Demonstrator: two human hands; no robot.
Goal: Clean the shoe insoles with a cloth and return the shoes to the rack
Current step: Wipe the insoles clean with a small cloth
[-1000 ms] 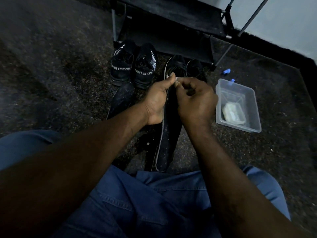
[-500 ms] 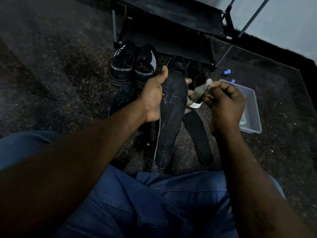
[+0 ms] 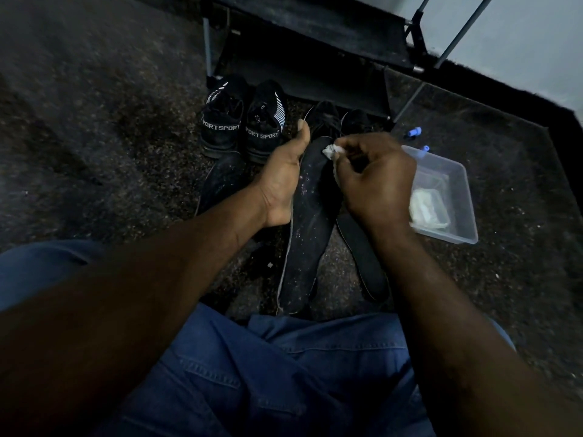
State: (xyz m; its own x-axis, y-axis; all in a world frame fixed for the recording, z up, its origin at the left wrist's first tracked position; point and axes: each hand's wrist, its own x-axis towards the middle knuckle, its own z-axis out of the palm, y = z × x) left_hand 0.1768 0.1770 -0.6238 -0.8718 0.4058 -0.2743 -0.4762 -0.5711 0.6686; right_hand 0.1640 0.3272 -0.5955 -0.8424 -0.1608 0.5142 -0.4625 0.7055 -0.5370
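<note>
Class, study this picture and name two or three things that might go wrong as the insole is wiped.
The cloth is only a small wad pinched by the right hand; it may slip out or miss much of the speckled insole the left hand grips.
Loosened grit could fall onto the second insole lying on the floor beside it.
The plastic tub sits close beside the right hand and may get knocked.

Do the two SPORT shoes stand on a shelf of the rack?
No, the SPORT shoes stand side by side on the carpet in front of the rack.
</note>
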